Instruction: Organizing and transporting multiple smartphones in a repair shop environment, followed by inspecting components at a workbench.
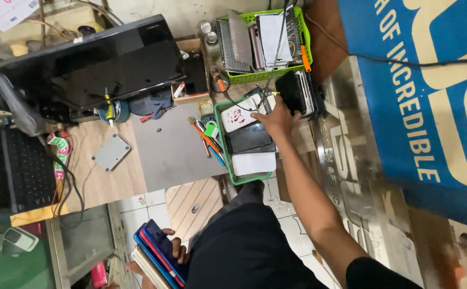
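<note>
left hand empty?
No, the left hand grips a stack of phones, blue and red cases showing, low beside the person's lap, while the right hand reaches to the green tray.

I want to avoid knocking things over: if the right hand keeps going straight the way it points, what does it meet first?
Most likely the black phone standing in the row of devices just beyond the right hand; the fingertips look at or almost on it, though depth is hard to judge. Behind it sits the upper green basket.
</note>
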